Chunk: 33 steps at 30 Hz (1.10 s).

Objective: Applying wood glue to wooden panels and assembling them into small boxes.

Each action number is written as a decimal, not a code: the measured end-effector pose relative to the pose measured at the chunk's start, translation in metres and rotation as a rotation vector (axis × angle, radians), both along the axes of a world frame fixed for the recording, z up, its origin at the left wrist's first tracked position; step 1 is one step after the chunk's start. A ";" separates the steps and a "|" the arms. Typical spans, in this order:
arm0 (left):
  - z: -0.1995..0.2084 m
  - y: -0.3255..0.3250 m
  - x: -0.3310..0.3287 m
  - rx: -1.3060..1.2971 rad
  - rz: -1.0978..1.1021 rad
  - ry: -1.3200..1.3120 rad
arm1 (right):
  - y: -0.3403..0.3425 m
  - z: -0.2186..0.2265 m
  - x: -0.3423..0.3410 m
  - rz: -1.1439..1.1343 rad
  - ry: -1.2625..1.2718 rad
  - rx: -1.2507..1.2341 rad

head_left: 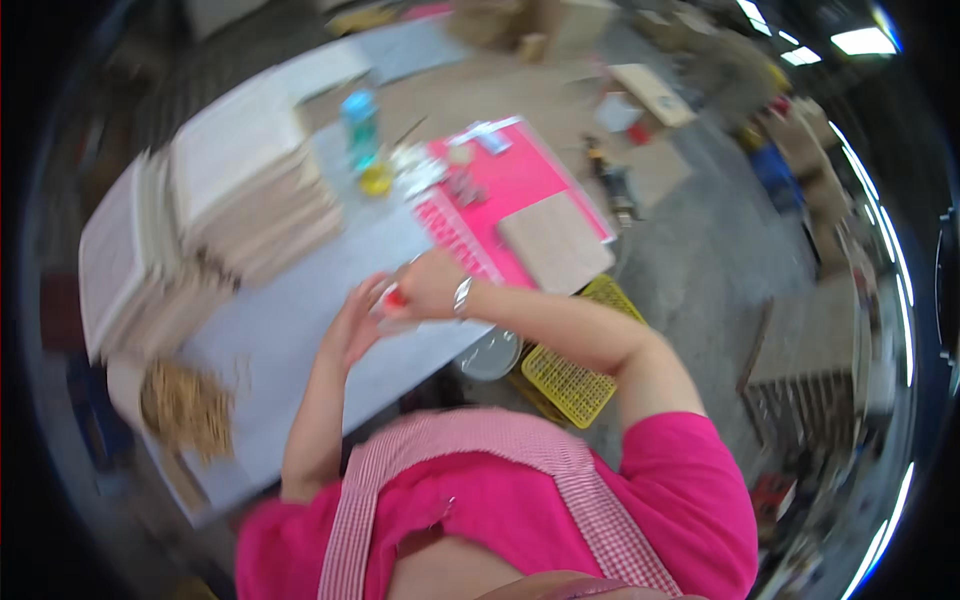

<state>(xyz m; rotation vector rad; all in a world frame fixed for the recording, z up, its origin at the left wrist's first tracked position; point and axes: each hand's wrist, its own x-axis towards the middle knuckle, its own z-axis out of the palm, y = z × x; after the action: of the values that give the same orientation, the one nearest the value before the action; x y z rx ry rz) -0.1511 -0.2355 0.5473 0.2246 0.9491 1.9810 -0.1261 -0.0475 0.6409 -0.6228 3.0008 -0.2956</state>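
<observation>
My two hands meet above the near edge of the white table (300, 350). A small red-and-white object (394, 298) shows between them; blur hides its kind. My right hand (432, 284), with a silver bracelet at the wrist, is closed round it from the right. From the left, the fingers of my left hand (352, 322) come up against the same object. Beyond my right hand lies a bright pink mat (505, 190), with a flat tan board (556, 243) on its near corner.
Tall stacks of pale boards (245, 170) fill the table's left side. A bundle of thin brown sticks (188, 408) lies near left. A turquoise bottle (361, 130) and yellow container (376, 180) stand behind my hands. A yellow plastic basket (575, 385) and grey-lidded bucket (488, 355) sit beside the table.
</observation>
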 end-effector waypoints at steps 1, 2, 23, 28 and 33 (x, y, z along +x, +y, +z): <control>-0.008 -0.002 -0.001 0.098 -0.084 -0.162 | -0.002 -0.003 0.001 0.057 0.042 -0.049; -0.012 0.002 -0.003 0.110 -0.149 -0.302 | -0.003 0.004 0.000 0.119 0.080 -0.062; -0.056 0.007 -0.037 -0.088 0.372 -0.690 | -0.049 -0.071 -0.030 -0.277 0.014 -0.161; -0.087 0.002 -0.055 -0.130 0.604 -0.732 | 0.040 -0.119 -0.061 -0.157 -0.055 -0.453; -0.090 0.011 -0.063 -0.337 0.715 -0.822 | 0.189 -0.209 -0.177 -0.476 0.091 -0.067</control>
<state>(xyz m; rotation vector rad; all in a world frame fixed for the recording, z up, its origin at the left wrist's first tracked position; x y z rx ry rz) -0.2137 -0.2240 0.4575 -1.1768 0.8251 2.1571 -0.3033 0.1419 0.4320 0.0912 3.2012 -0.3992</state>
